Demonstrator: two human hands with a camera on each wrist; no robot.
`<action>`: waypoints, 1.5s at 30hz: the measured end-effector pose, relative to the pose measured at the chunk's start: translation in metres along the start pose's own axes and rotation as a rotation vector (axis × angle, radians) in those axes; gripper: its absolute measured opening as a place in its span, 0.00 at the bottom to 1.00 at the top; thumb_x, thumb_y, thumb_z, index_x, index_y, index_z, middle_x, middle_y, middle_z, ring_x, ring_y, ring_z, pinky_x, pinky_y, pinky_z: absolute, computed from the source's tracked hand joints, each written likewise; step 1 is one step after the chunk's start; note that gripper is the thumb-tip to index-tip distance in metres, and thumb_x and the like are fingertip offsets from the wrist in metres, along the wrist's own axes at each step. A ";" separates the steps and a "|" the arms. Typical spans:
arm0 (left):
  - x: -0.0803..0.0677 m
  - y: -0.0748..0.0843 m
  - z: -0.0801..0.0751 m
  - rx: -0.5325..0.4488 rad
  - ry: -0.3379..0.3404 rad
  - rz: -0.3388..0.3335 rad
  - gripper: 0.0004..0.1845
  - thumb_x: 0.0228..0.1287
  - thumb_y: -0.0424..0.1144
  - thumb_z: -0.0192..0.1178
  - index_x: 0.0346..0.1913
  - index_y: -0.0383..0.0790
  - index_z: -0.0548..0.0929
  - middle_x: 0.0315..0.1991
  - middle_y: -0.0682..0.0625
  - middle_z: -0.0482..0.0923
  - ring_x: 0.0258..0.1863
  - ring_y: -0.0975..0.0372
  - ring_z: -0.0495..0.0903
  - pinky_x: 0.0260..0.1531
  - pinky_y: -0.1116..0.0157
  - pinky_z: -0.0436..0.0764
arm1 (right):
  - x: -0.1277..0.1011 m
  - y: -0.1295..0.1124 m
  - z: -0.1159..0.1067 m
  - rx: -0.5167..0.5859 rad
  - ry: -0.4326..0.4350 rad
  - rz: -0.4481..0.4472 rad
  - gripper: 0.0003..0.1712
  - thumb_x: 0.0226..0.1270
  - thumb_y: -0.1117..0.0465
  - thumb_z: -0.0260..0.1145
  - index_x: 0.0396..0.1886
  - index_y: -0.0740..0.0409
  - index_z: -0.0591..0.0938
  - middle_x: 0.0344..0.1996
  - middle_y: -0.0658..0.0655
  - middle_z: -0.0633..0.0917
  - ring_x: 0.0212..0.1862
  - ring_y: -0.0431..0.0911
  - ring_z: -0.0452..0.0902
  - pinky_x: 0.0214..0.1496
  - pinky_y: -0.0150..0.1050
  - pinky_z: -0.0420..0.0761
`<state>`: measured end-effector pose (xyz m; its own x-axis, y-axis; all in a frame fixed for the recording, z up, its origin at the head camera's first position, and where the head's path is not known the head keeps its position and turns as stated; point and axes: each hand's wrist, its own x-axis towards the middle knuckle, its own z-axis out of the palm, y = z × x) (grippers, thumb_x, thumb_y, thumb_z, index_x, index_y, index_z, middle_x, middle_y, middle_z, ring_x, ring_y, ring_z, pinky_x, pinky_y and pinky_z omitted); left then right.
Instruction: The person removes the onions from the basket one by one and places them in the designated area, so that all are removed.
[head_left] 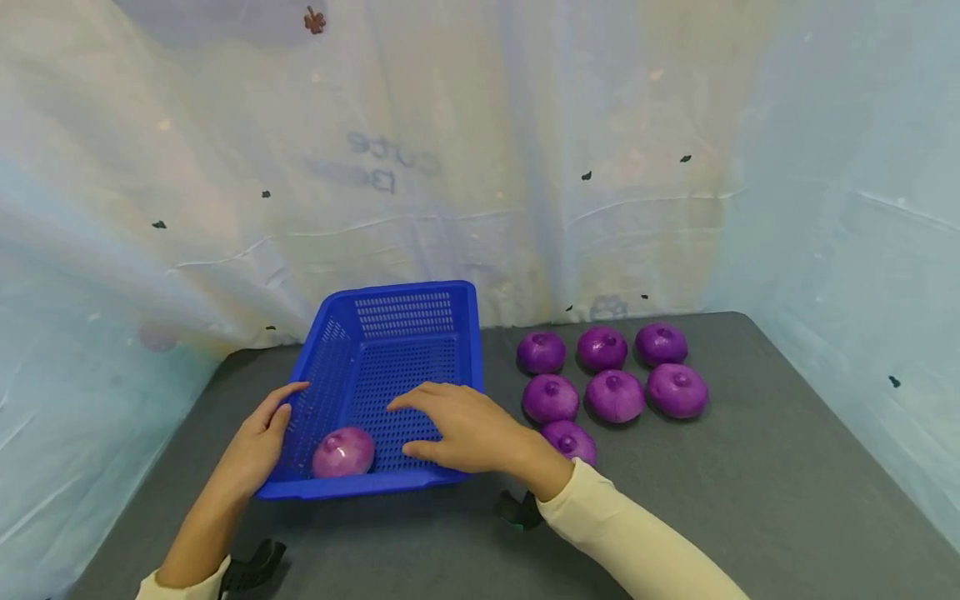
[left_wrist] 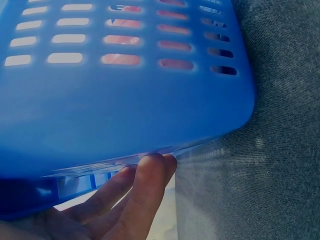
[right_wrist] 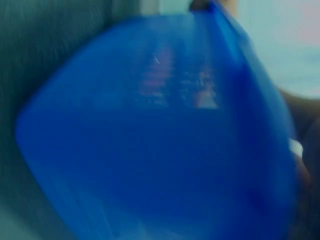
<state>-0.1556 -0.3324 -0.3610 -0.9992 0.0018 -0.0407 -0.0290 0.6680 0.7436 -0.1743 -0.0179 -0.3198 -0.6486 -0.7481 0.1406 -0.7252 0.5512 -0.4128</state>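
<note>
A blue plastic basket (head_left: 416, 346) with slotted walls stands on the dark table, one purple onion (head_left: 343, 452) lying in its front left corner. My left hand (head_left: 251, 450) grips the basket's left rim near the front; in the left wrist view its fingers (left_wrist: 150, 180) press against the basket's outside. Over the front right part of the basket is my right hand (head_left: 461, 429), thumb and fingers spread apart, holding nothing. The right wrist view is blurred and mostly filled by the basket's blue wall (right_wrist: 150, 150).
Right of the basket, several purple onions (head_left: 615, 396) sit in rough rows on the grey tabletop (head_left: 750, 483). The nearest onion (head_left: 570, 442) is partly hidden by my right wrist. Pale printed curtains (head_left: 480, 167) hang behind the table and at both sides.
</note>
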 end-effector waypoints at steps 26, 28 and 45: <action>-0.001 0.000 -0.003 0.007 -0.062 -0.042 0.28 0.82 0.49 0.24 0.79 0.47 0.51 0.75 0.25 0.51 0.68 0.26 0.60 0.55 0.28 0.67 | 0.066 -0.039 0.047 -0.034 -0.067 0.093 0.40 0.60 0.42 0.72 0.71 0.39 0.69 0.69 0.45 0.73 0.69 0.42 0.70 0.70 0.39 0.72; -0.001 0.001 -0.002 0.003 -0.061 -0.041 0.28 0.82 0.49 0.24 0.79 0.47 0.51 0.75 0.25 0.50 0.68 0.26 0.60 0.55 0.28 0.67 | 0.068 -0.037 0.050 0.000 -0.092 0.120 0.42 0.60 0.41 0.72 0.72 0.39 0.68 0.69 0.45 0.72 0.70 0.42 0.69 0.71 0.39 0.71; 0.001 0.001 0.000 0.005 -0.042 -0.022 0.28 0.82 0.49 0.25 0.79 0.46 0.52 0.75 0.26 0.50 0.68 0.27 0.59 0.55 0.27 0.67 | 0.078 -0.025 0.059 0.156 -0.232 0.181 0.46 0.59 0.54 0.76 0.75 0.47 0.65 0.63 0.47 0.75 0.62 0.37 0.73 0.63 0.30 0.74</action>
<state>-0.1564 -0.3323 -0.3602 -0.9962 0.0181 -0.0855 -0.0512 0.6721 0.7386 -0.1931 -0.1117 -0.3516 -0.6806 -0.7175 -0.1486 -0.5476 0.6328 -0.5475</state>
